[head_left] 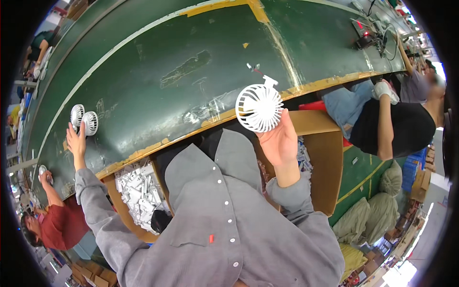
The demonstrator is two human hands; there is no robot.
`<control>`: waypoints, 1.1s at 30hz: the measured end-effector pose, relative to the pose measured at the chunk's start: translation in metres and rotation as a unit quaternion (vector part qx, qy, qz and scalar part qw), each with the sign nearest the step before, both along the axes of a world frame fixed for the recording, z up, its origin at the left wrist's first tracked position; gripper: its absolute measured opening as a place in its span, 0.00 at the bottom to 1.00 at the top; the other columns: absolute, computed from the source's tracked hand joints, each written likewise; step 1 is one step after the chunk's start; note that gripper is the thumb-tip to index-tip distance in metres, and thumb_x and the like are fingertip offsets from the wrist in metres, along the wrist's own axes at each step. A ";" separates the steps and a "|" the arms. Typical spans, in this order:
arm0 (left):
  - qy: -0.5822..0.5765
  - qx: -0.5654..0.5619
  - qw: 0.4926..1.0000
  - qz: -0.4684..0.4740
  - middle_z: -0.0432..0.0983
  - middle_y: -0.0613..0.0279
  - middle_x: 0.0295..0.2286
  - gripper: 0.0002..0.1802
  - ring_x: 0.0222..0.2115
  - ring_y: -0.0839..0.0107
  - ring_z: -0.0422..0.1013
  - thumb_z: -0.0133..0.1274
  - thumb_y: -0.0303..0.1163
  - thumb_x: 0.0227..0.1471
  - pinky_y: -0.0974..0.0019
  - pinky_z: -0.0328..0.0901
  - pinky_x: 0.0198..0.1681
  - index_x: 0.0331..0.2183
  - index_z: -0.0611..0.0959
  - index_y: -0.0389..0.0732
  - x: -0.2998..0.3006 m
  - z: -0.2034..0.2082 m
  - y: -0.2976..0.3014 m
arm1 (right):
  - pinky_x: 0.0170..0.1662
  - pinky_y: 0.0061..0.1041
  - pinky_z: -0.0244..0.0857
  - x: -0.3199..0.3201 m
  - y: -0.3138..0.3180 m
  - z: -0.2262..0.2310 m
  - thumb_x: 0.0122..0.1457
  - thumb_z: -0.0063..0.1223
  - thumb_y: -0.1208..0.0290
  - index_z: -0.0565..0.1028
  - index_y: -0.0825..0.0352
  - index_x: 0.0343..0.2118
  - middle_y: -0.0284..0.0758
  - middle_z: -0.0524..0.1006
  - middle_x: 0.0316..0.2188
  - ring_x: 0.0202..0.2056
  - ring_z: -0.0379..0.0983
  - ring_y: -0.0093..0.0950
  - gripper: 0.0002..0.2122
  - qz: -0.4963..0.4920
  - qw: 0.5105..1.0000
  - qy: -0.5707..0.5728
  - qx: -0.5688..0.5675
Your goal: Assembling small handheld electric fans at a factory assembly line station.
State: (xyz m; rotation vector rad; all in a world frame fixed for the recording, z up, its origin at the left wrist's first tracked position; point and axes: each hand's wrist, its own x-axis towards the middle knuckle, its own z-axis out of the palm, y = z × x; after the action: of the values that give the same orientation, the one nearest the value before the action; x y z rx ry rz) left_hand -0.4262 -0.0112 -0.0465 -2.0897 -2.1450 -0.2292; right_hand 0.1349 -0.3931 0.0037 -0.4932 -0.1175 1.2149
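My right hand (281, 143) grips a round white fan head (259, 109) by the lower right edge of its slotted cage, above the table's near edge. From the fan head's short neck, a thin red wire (258, 71) runs to a small white connector. Two more white fan heads stand close together at the left: a nearer fan head (91, 124) and a farther fan head (77, 115). My left hand (76, 143) has its fingers stretched out beside the nearer one, apparently touching its edge.
The green worktable (158, 52) has worn yellow tape along its edge. Below it are a carton of white plastic parts (141, 191) and an open carton (322, 167). A person in red (62, 222) sits left; another in black (397, 124) sits right, near a device with a red light (366, 38).
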 end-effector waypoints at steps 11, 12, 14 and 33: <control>-0.016 0.043 0.994 -0.096 0.69 0.52 0.50 0.29 0.51 0.51 0.66 0.49 0.51 0.54 0.46 0.64 0.50 0.52 0.73 0.44 0.164 0.009 -0.063 | 0.45 0.22 0.64 0.093 0.037 -0.033 0.62 0.51 0.72 0.73 0.71 0.44 0.32 0.75 0.38 0.40 0.68 0.20 0.10 -0.154 0.715 -0.639 -0.237; -0.067 0.051 0.992 -0.095 0.69 0.47 0.50 0.33 0.51 0.51 0.66 0.49 0.54 0.54 0.51 0.62 0.53 0.51 0.73 0.39 0.193 0.018 -0.069 | 0.46 0.23 0.63 0.112 0.038 -0.031 0.61 0.53 0.71 0.72 0.72 0.44 0.34 0.76 0.37 0.39 0.69 0.23 0.12 -0.127 0.626 -0.723 -0.264; -0.022 -0.030 0.996 -0.075 0.61 0.49 0.57 0.42 0.55 0.52 0.62 0.47 0.64 0.51 0.49 0.60 0.55 0.56 0.70 0.41 0.217 0.041 -0.084 | 0.52 0.32 0.62 0.162 0.054 -0.052 0.61 0.53 0.69 0.72 0.71 0.50 0.44 0.75 0.46 0.47 0.71 0.37 0.16 -0.166 0.441 -0.853 -0.223; -0.115 0.005 0.992 -0.057 0.54 0.46 0.60 0.47 0.58 0.50 0.58 0.49 0.67 0.47 0.46 0.49 0.61 0.59 0.65 0.44 0.065 0.026 -0.025 | 0.65 0.45 0.44 -0.008 0.052 -0.047 0.58 0.48 0.73 0.71 0.69 0.49 0.41 0.70 0.53 0.59 0.60 0.43 0.16 -0.074 0.493 -0.857 -0.127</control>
State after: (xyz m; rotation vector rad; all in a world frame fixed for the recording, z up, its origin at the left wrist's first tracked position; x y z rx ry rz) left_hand -0.3608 -0.0362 -0.0203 -2.2814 -2.1398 -0.5150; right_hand 0.1273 -0.3407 -0.0437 -1.8133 -1.5924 0.0789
